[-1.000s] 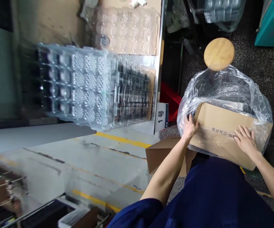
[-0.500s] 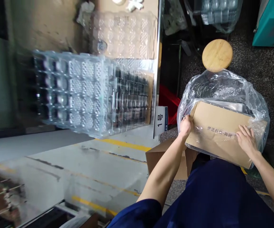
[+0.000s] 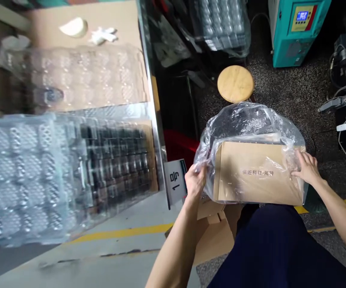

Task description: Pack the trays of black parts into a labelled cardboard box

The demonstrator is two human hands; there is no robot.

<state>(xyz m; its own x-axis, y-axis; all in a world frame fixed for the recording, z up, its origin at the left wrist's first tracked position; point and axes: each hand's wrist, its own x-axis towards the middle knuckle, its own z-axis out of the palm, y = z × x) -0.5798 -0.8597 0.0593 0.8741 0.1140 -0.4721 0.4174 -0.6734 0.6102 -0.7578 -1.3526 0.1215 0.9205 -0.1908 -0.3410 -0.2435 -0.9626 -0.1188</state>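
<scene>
Bag (image 3: pixel 251 120) likely slippery, limp; best held by its rim (image 3: pixel 203 146); left hand (image 3: pixel 196 182) grip clamped on it; right hand (image 3: pixel 307 168) grip unclear.

Light, uneven: clear bag (image 3: pixel 252 116) is throwing white glints; metal bench edge (image 3: pixel 157 138) is shining; display (image 3: pixel 302 16) is glowing blue; space beneath bench (image 3: pixel 177 100) is lying in near-black shadow. Sharpness: trays (image 3: pixel 25 172), left, are blurring.

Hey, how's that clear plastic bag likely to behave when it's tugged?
The clear plastic bag is probably floppy, since its rim hangs in loose wrinkles. The film looks thin and likely light, as the cardboard shows through it. Its glossy shine suggests it might feel slippery, though the pictures can't confirm that.
</scene>
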